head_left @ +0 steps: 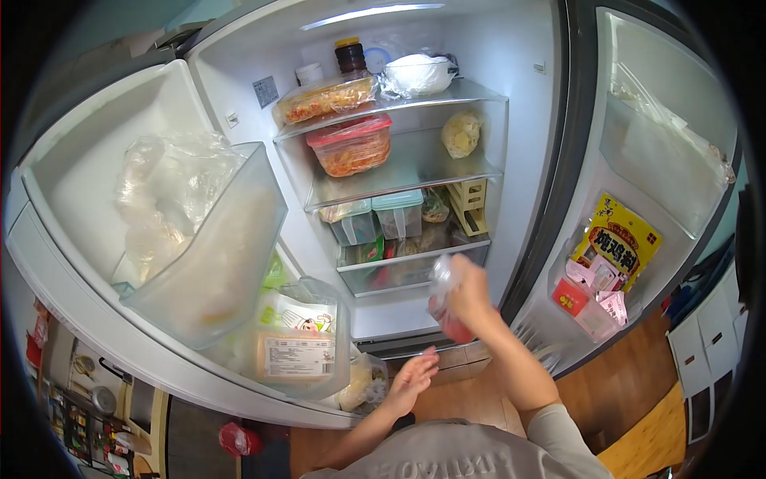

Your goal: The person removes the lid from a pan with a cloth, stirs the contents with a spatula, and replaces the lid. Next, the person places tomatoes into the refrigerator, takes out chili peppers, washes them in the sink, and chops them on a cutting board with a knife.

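In front of an open refrigerator, seen from above through a head-worn camera, a person stands with both hands near the lower opening. The right hand is curled closed around a clear item with red towards its lower, nearer end; blur hides whether it is a bottle or a bag. The fingers wrap its side, probably to keep it steady while its red end points down. The left hand is partly open, fingers loosely spread, holding nothing; it may be kept low and near for support.

The clear item lies in the right hand's grip, projecting on its left side. It is to the far right of the left hand, just apart from those fingertips, and in front of the bottom drawer.

Farther in, a red-lidded container sits on the middle shelf, with teal-lidded boxes below; their flat bases suit the level surfaces. On the right, a yellow pouch leans upright in a door bin, seemingly propped by its walls, beside pink packets. On the left, a labelled package stands behind the clear wall of the lower door bin, which likely stops it tipping out.
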The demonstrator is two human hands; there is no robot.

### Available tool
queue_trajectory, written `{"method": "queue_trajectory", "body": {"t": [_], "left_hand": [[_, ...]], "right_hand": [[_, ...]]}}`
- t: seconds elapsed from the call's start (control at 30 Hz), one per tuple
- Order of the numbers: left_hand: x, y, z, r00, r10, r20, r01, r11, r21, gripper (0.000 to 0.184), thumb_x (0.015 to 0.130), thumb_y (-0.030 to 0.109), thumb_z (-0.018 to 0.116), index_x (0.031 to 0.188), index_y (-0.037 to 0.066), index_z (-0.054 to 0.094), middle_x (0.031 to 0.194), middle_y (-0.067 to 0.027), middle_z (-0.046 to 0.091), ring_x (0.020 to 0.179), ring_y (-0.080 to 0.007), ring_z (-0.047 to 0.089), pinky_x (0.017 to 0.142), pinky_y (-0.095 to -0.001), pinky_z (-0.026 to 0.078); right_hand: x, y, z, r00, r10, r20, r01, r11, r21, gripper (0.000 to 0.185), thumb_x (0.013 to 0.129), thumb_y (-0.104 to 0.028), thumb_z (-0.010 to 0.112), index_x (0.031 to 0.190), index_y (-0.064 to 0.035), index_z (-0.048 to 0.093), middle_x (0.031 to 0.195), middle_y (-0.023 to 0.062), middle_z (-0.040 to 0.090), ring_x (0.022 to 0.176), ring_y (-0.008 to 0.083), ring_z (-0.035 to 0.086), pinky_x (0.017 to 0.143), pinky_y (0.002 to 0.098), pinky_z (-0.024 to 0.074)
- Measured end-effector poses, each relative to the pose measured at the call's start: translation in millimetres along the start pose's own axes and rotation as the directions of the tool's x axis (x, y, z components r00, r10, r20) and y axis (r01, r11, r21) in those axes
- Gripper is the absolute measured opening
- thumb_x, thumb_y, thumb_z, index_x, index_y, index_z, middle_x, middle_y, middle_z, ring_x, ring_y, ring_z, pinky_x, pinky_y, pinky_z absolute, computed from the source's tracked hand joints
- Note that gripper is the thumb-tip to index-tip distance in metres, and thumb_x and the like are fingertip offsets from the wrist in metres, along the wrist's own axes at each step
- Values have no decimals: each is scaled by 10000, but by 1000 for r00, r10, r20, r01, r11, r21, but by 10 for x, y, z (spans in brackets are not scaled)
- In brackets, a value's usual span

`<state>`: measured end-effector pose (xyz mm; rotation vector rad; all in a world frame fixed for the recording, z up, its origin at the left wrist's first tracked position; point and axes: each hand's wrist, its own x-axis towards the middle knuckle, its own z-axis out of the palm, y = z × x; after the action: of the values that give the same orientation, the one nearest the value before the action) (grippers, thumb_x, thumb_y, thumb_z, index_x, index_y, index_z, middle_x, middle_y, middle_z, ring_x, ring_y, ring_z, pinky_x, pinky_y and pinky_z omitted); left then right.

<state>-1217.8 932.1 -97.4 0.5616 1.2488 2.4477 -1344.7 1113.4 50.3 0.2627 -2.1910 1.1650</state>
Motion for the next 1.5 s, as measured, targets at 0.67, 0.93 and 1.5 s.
{"method": "queue_trajectory", "body": {"t": [0.67,0.93,1.5], "left_hand": [[-1120,1509,187,460,820,340,372,-525,765,1246,665,584,751,1533,131,-19,1522,-350,-107,1407,-556,-25,1079,-708,128],[-1182,1449,-67,363,803,473,377,-591,713,1082,720,646,645,1507,79,166,1518,-359,-23,1398,-542,68,1051,-727,210],[-1113,1340,-46,478,787,391,426,-596,680,1109,707,664,667,1512,86,169,1511,-379,-14,1392,-557,65,1052,-726,197]], "right_hand": [[2685,103,203,788,589,179,118,-429,896,248,858,-252,509,663,-129,419,527,80,361,441,208,344,436,340,274],[3503,482,509,910,408,72,143,-473,869,322,803,-365,549,598,-167,401,529,17,360,420,181,261,433,335,213],[2036,-105,617,989,-109,-97,37,829,-558,743,735,-457,743,1314,-65,491,1417,285,335,1329,455,311,993,550,413]]}}
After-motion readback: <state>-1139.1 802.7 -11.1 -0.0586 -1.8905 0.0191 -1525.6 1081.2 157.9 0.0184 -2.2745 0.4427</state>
